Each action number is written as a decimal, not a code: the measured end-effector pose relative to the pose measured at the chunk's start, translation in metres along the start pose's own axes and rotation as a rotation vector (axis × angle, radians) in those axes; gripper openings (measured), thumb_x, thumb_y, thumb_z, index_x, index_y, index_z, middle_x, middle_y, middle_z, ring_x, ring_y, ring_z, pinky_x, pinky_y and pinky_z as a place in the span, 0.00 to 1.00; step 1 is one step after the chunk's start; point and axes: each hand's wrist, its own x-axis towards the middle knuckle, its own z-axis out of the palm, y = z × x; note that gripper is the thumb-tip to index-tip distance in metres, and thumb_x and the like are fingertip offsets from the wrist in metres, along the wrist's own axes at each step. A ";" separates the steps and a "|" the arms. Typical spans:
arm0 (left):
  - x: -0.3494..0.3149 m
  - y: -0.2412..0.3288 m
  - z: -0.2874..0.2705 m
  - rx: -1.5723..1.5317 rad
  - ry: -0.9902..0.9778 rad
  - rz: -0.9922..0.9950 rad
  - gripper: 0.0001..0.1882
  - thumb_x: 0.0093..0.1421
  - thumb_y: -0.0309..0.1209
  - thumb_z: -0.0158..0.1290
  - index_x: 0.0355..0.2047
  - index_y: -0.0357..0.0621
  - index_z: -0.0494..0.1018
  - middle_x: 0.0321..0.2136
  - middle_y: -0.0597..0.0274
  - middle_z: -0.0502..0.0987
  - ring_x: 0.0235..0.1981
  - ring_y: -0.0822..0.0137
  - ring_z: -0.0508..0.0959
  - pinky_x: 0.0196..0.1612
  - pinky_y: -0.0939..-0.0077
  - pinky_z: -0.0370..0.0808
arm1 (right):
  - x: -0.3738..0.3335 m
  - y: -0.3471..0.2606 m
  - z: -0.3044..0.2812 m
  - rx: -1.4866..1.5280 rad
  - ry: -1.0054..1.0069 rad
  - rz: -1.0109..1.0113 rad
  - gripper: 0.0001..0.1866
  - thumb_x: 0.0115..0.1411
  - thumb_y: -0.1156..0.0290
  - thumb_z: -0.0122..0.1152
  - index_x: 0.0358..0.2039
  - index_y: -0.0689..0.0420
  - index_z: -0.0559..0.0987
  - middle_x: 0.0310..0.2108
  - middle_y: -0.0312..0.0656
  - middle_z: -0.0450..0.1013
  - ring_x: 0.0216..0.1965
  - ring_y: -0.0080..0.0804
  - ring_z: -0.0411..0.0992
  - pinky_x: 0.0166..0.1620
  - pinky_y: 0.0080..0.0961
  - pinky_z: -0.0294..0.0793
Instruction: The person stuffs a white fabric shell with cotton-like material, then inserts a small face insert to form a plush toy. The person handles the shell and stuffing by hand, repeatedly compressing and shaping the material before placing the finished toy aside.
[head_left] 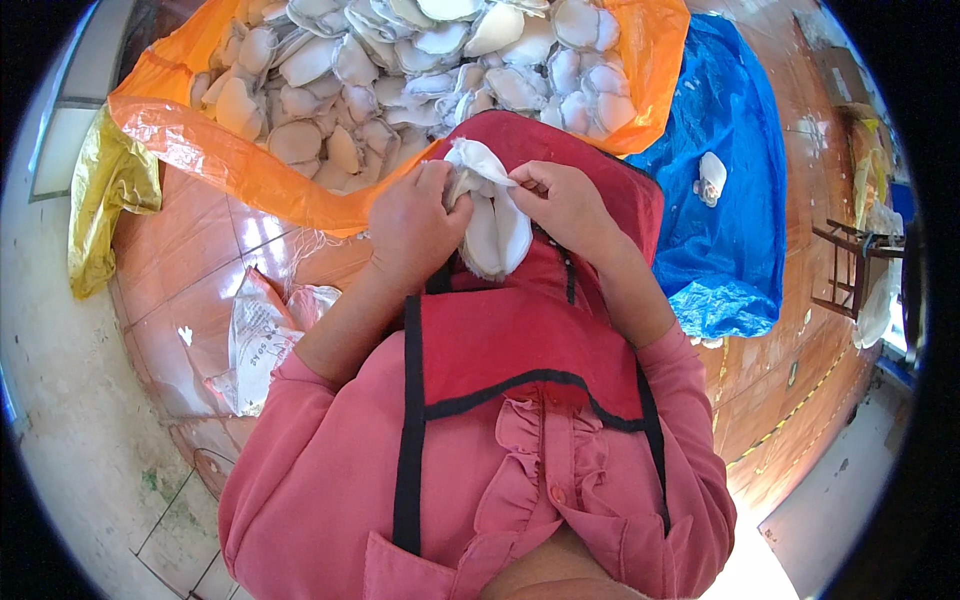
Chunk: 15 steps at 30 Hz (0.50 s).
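Note:
Above my lap I hold a white padded fabric piece [497, 232], rounded and oval with a fuzzy edge and a fold down its middle. My left hand [418, 215] is closed around its left side. At its upper right, my right hand [562, 205] pinches the turned-up edge of the white fabric between thumb and fingers. Beyond my hands, an orange plastic sack [235, 180] lies spread open. In it is a heap of similar white padded pieces [420, 70].
A blue plastic sheet [725, 235] lies on the tiled floor at right, with one white piece [711, 178] on it. At left are a yellow sack [115, 200] and a crumpled white bag [255, 340]. A small dark stool [850, 265] stands far right. My red apron [530, 345] covers my lap.

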 end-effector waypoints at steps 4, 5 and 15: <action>0.004 -0.005 0.006 -0.097 0.124 0.150 0.19 0.50 0.32 0.61 0.42 0.43 0.73 0.37 0.53 0.75 0.39 0.51 0.76 0.41 0.61 0.73 | 0.002 0.002 -0.003 -0.005 -0.047 0.013 0.10 0.59 0.68 0.61 0.32 0.62 0.80 0.24 0.34 0.74 0.27 0.18 0.69 0.32 0.21 0.69; 0.004 -0.006 0.008 -0.140 0.160 0.186 0.19 0.50 0.31 0.61 0.42 0.43 0.74 0.38 0.54 0.74 0.40 0.52 0.76 0.42 0.62 0.73 | 0.002 0.002 -0.002 0.025 -0.052 0.021 0.09 0.59 0.68 0.62 0.32 0.62 0.79 0.23 0.33 0.73 0.27 0.17 0.69 0.31 0.20 0.68; 0.004 -0.019 0.015 -0.151 0.186 0.391 0.12 0.49 0.28 0.62 0.36 0.51 0.79 0.35 0.63 0.74 0.36 0.59 0.75 0.37 0.67 0.73 | 0.009 0.012 0.012 0.312 -0.103 0.133 0.10 0.53 0.68 0.69 0.26 0.59 0.78 0.23 0.32 0.73 0.27 0.18 0.68 0.30 0.20 0.68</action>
